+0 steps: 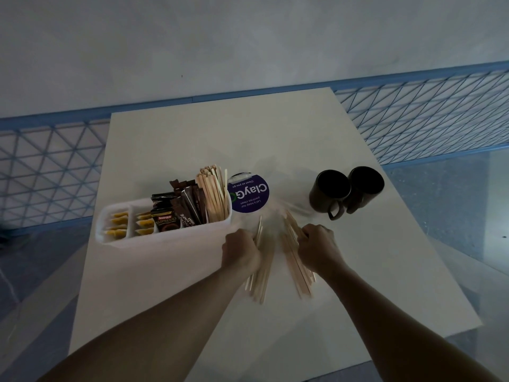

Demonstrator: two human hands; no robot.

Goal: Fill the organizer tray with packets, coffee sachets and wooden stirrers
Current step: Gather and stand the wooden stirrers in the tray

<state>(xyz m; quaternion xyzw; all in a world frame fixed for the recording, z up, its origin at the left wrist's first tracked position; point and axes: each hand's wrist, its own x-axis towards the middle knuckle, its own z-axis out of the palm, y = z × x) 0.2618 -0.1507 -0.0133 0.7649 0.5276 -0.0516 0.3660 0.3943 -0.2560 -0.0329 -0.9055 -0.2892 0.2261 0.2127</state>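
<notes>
A white organizer tray point(165, 239) stands on the table's left side. Its left compartments hold yellow packets point(118, 224), the middle holds dark coffee sachets point(179, 209), and the right end holds upright wooden stirrers point(214, 193). Just right of the tray, my left hand point(241, 250) is closed on a bundle of wooden stirrers point(261, 274) that fans out below the fist. My right hand point(319, 248) grips a second stirrer bundle point(296, 264) close beside it. Both bundles are blurred and sit just above the tabletop.
A round purple "ClayGo" sign point(249, 195) lies behind my hands, next to the tray. Two dark mugs point(345, 191) stand at the right. The white table point(220, 139) is ringed by a blue mesh railing point(413, 117).
</notes>
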